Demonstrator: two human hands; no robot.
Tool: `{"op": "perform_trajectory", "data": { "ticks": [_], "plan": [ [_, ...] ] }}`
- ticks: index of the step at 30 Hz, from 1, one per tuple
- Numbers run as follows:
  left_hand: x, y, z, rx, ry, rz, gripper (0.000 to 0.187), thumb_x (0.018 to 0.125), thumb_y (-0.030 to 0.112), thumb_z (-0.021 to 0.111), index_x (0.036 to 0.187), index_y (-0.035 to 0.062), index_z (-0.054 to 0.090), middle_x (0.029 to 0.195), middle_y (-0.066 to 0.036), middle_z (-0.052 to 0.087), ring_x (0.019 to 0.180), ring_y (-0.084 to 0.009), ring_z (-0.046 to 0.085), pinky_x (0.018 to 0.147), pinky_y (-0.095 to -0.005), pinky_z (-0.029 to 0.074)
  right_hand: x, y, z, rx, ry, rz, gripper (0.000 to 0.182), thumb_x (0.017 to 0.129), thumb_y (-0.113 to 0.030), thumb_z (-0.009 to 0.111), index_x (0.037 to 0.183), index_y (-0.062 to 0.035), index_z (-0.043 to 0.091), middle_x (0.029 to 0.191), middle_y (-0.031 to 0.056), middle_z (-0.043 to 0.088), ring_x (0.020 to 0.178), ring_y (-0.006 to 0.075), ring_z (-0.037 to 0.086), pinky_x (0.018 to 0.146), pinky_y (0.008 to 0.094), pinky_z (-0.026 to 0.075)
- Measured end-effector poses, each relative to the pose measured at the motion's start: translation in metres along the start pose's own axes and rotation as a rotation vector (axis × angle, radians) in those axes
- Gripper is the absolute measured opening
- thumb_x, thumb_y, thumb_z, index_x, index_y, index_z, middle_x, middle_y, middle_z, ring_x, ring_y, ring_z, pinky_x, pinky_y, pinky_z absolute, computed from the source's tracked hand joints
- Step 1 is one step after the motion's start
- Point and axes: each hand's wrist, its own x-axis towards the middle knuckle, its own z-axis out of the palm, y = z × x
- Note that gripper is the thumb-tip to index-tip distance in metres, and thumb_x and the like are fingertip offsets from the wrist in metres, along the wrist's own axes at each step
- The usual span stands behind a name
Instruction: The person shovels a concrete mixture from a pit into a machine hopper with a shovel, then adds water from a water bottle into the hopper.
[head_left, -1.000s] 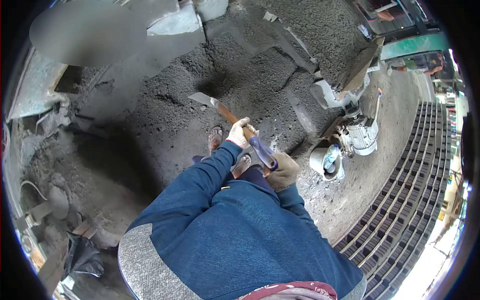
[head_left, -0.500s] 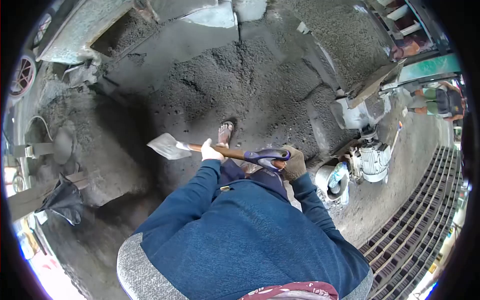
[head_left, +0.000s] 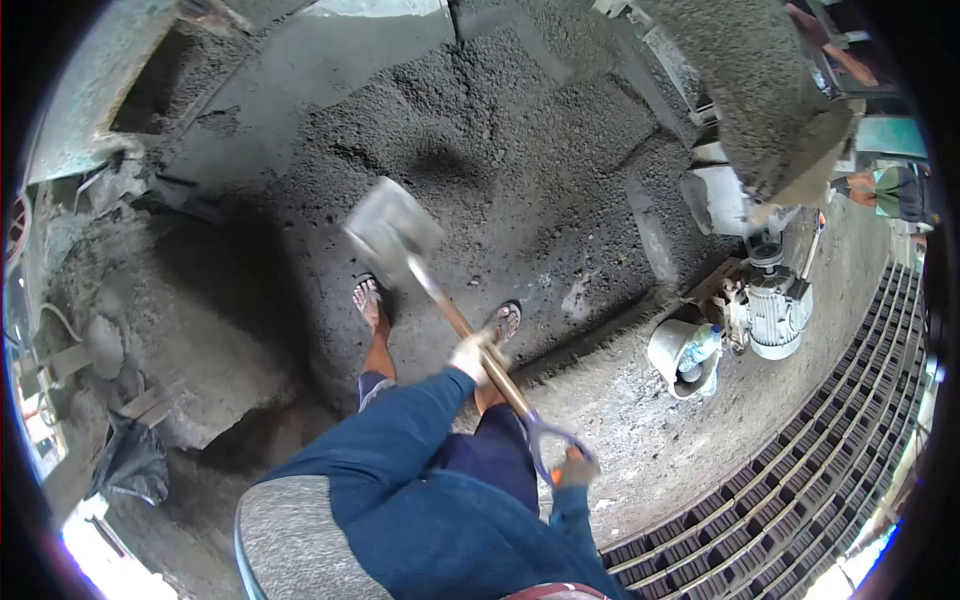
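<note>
Nearest, the gloved right hand (head_left: 574, 468) is closed around the D-grip of the shovel (head_left: 440, 300). Farther up, the gloved left hand (head_left: 470, 355) is wrapped round the wooden shaft. The metal blade hangs over the grey concrete mix (head_left: 520, 150), beyond two sandalled feet. Right stand a bucket (head_left: 672, 350) and an electric motor (head_left: 775, 315).

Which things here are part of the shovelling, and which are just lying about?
In use:
- shovel, blade raised
- left hand gripping the wooden shaft
- right hand on the D-handle
- dark gravelly mix heaped ahead

Lying about:
- electric motor
- bucket holding a plastic bottle
- rows of blocks
- black bag
</note>
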Motion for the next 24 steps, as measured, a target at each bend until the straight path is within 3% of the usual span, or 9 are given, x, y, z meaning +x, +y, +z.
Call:
{"op": "perform_trajectory", "data": {
  "ticks": [2,5,8,9,10,11,12,15,24],
  "plan": [
    [0.021,-0.051,-0.021,0.096,-0.02,-0.251,0.025,0.092,0.024,0.066,0.101,0.0053,0.054,0.083,-0.015,0.057,0.076,-0.035,0.061,0.068,-0.0544,0.054,0.016,0.08,-0.062,0.046,0.073,0.081,0.019,0.089,-0.009,0.067,0.106,-0.0028,0.064,0.084,0.0047,0.062,0.067,0.0166,0.056,0.055,0.0337,0.046],
    [0.088,-0.12,-0.071,0.167,0.098,-0.36,0.025,0.091,0.027,0.068,0.098,0.0061,0.057,0.072,-0.016,0.056,0.062,-0.0353,0.059,0.059,-0.0559,0.055,-0.038,0.064,-0.059,-0.013,0.332,0.251,0.023,0.089,-0.002,0.06,0.112,-0.0001,0.061,0.081,0.0072,0.059,0.055,0.0204,0.054,0.039,0.0367,0.04],
    [0.109,-0.05,-0.081,0.237,0.118,-0.243,0.022,0.09,0.022,0.067,0.095,0.0033,0.058,0.072,-0.016,0.057,0.061,-0.035,0.058,0.057,-0.0569,0.055,-0.021,0.141,-0.008,-0.255,0.37,-0.037,0.013,0.089,-0.004,0.06,0.101,-0.0017,0.064,0.073,0.0048,0.055,0.053,0.0182,0.053,0.038,0.0352,0.039],
    [0.126,-0.002,-0.089,0.297,0.065,-0.181,0.022,0.091,0.023,0.066,0.094,0.003,0.058,0.073,-0.016,0.058,0.061,-0.0346,0.059,0.059,-0.0559,0.056,-0.023,0.128,0.051,0.041,0.235,0.169,0.011,0.088,-0.006,0.06,0.096,-0.0007,0.065,0.071,0.003,0.054,0.053,0.0167,0.052,0.041,0.0339,0.041],
    [0.135,0.061,-0.09,0.618,-0.072,0.181,0.025,0.094,0.027,0.059,0.092,0.0021,0.059,0.076,-0.017,0.061,0.065,-0.0355,0.063,0.061,-0.0541,0.056,0.006,0.165,0.093,-0.748,-0.14,-0.231,0.018,0.083,-0.009,0.066,0.1,-0.0026,0.067,0.078,0.0079,0.06,0.058,0.021,0.057,0.051,0.0374,0.046],
    [0.175,0.133,-0.1,0.557,-0.046,0.087,0.029,0.096,0.03,0.052,0.09,0.0021,0.06,0.075,-0.017,0.063,0.069,-0.0366,0.066,0.064,-0.0523,0.056,0.01,0.158,0.153,-1.397,-0.16,-0.879,0.027,0.078,-0.012,0.071,0.104,-0.0045,0.069,0.085,0.0128,0.066,0.062,0.0253,0.062,0.06,0.0409,0.052],
    [0.209,0.207,-0.105,0.609,-0.218,-0.003,0.027,0.091,0.025,0.06,0.096,-0.0008,0.063,0.073,-0.018,0.064,0.077,-0.0409,0.068,0.075,-0.055,0.056,0.004,0.152,0.212,-1.041,-0.224,-0.663,0.026,0.077,-0.012,0.072,0.102,-0.0041,0.068,0.083,0.0131,0.065,0.063,0.0257,0.063,0.061,0.042,0.052],
    [0.198,0.309,-0.087,0.403,0.0,0.092,0.012,0.086,0.014,0.064,0.079,0.0111,0.054,0.06,-0.007,0.051,0.057,-0.0248,0.056,0.066,-0.0485,0.057,-0.026,0.103,0.368,0.298,-0.107,0.269,0.011,0.082,-0.009,0.071,0.088,-0.0046,0.063,0.067,0.0072,0.058,0.052,0.0217,0.057,0.05,0.0403,0.051],
    [0.139,0.258,-0.132,0.475,0.058,0.273,0.011,0.088,0.016,0.058,0.091,0.0051,0.061,0.066,-0.008,0.053,0.055,-0.0235,0.055,0.066,-0.05,0.058,-0.066,0.175,0.318,0.521,-0.057,0.424,0.008,0.085,-0.009,0.069,0.086,-0.0061,0.062,0.06,0.0038,0.05,0.041,0.0174,0.045,0.038,0.0345,0.038]
  ]
}}
